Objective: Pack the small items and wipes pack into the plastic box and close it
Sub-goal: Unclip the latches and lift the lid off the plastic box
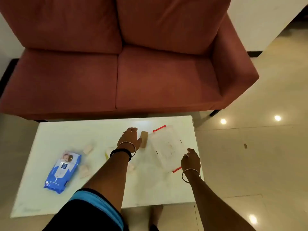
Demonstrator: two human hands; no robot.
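On white table before red sofa, both grips spread open near clear box

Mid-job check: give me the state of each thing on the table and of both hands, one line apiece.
Plastic box: on the table, lid on; latches unclear.
Wipes pack: lying flat, not packed.
Tan item: on the table, beside the left hand.
Small pale items: scattered loose, not packed.
Left hand: reaching, holding nothing visible.
Right hand: at the box's near end; grip unclear.
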